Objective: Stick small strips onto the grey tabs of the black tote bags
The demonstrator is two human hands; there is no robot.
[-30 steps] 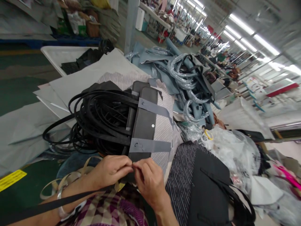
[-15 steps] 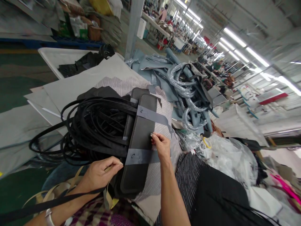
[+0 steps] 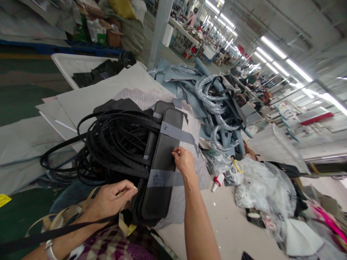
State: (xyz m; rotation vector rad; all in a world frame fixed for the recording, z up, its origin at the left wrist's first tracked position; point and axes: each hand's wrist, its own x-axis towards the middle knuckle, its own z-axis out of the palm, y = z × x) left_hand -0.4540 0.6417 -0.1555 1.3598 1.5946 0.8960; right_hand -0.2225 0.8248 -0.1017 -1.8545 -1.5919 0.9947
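The R grip (image 3: 184,162), w/ dark panel (image 3: 164,155) under it, and L grip (image 3: 112,198), w/ black straps (image 3: 114,133) just beyond, are both pinched, contents unclear.

Table (image 3: 230,220): pale top, bare stretch in front of small white-and-red bottle (image 3: 217,182), bottle lying directly on it; few pale specks nearby. Left of bottle: thin striped cloth (image 3: 141,96) spread out, dark panels (image 3: 159,204) stacked on it. Right of bottle: crumpled clear plastic (image 3: 264,187), heaped; farther right, white sheet (image 3: 303,236), contact with tabletop unclear. Nearer the viewer than bottle: dark item (image 3: 246,256), cut off by frame edge
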